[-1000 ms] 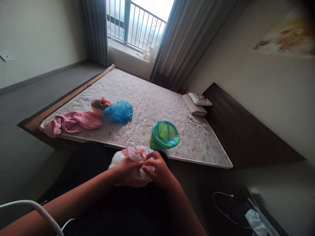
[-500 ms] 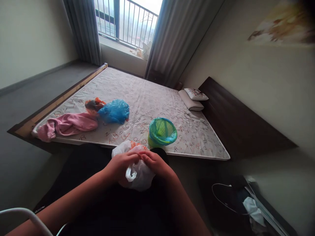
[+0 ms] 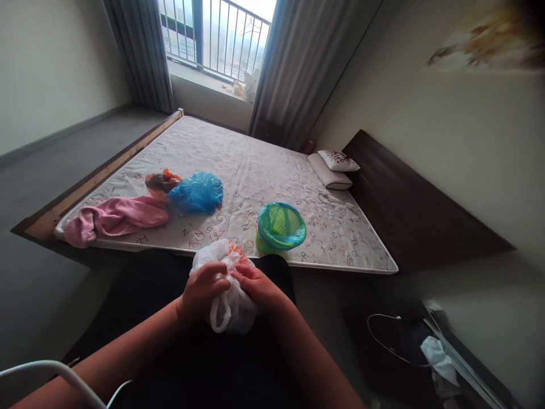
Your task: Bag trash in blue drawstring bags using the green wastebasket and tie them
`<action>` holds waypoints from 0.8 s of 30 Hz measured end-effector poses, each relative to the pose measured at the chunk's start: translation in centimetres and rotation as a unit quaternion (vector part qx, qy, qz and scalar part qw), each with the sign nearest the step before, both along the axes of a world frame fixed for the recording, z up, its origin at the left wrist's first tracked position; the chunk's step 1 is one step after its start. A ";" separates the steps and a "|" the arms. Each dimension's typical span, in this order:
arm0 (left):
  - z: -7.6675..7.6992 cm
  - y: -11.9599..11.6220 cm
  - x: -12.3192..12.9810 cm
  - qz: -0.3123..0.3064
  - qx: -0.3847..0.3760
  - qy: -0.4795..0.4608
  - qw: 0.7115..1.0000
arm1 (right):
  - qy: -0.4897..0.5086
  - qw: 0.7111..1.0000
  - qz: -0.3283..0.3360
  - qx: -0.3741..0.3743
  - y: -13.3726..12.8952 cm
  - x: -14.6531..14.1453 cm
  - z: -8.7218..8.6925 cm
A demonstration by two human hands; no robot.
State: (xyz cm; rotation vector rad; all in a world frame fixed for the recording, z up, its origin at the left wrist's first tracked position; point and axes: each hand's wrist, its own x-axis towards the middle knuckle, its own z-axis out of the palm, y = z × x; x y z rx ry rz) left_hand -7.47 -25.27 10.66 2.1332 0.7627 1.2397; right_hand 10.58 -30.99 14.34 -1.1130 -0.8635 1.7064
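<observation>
A white plastic bag [image 3: 238, 318] with orange-red print rests on my lap, one handle loop hanging toward me. My left hand [image 3: 206, 284] grips its gathered top from the left, fingers curled into the plastic. From the right, my right hand [image 3: 258, 284] pinches the same gathered part, close to the left fingertips. What the bag contains is hidden. Just beyond it, on the mattress edge, stands a green basket [image 3: 266, 245] lined with a blue bag [image 3: 293, 218].
On the mattress [image 3: 238, 153] lie a pink cloth [image 3: 123, 218], a blue plastic bag [image 3: 198, 193] and an orange bag [image 3: 164, 180]. Pillows [image 3: 330, 171] sit by the headboard [image 3: 409, 210]. A white cable [image 3: 55, 366] crosses at lower left. A dark bedside surface with white tissue [image 3: 438, 358] is at right.
Both hands have shifted slightly left and down with the white bag. The fingertips have drawn apart a little, and more of the bag's gathered top shows between them.
</observation>
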 end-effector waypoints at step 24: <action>5.3 -1.8 2.3 -0.403 -0.050 0.047 0.913 | 0.027 0.823 -0.567 -0.028 6.5 13.0 -0.9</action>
